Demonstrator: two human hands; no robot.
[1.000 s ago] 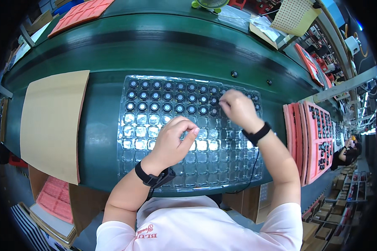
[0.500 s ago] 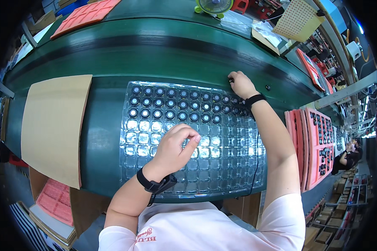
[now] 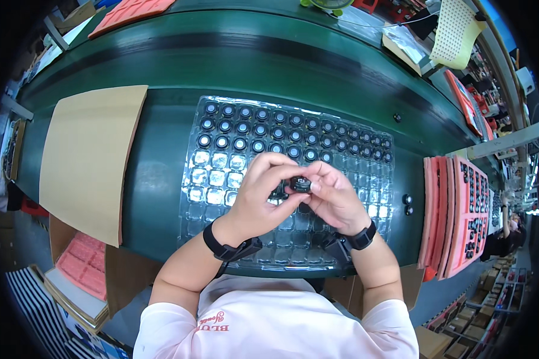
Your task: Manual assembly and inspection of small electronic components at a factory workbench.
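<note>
My left hand (image 3: 259,197) and my right hand (image 3: 336,198) meet over the middle of a clear plastic tray (image 3: 218,160). Their fingertips pinch a small round black part (image 3: 300,184) between them. Another dark round shape (image 3: 278,191) shows beside my left fingers; whether it is held or lies below I cannot tell. The tray's far rows hold several similar black parts with pale grey centres, while pockets nearer to me show bare plastic. A black wristband with a small box sits on each wrist.
Two loose black parts (image 3: 408,204) lie right of the tray, another (image 3: 397,118) farther back on the green surface (image 3: 239,63). Pink foam trays (image 3: 455,215) stand upright at the right. A tan cardboard sheet (image 3: 93,164) lies left; a green fan (image 3: 326,3) is at the back.
My right hand has come back from beyond the tray's far right edge to meet my left hand. Both now hold a black part between their fingertips. The whole view has shifted slightly.
</note>
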